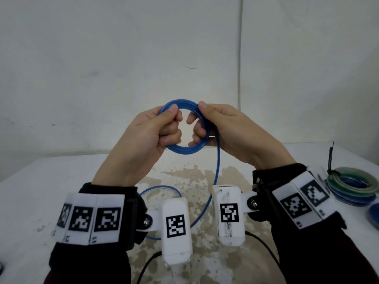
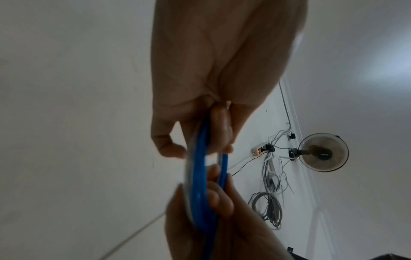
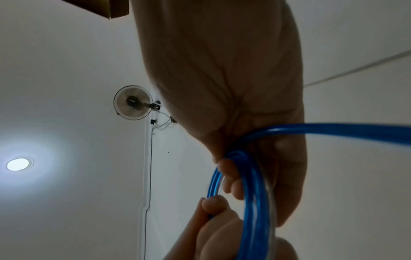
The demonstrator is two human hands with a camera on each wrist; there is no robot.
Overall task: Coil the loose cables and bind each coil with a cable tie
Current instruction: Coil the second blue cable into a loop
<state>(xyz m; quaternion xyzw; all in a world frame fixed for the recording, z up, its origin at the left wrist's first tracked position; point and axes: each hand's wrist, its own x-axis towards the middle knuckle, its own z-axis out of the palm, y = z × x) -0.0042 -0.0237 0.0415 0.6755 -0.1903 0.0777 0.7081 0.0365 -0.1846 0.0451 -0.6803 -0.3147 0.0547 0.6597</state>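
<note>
Both my hands, left [image 1: 143, 136] and right [image 1: 227, 130], grip the blue coil [image 1: 184, 149] closed; I should feed the tail [image 1: 215, 177] evenly, loops matched.

Both raised side by side above the table, wrists strapped with marker bands and camera boxes; left hand [image 1: 141, 138] curled, thumb on top, pinching the left side of the coil [image 1: 185, 149]; right hand [image 1: 227, 130] curled likewise on the right side, fingertips hooked through the ring; knuckles facing, nearly touching.
</note>
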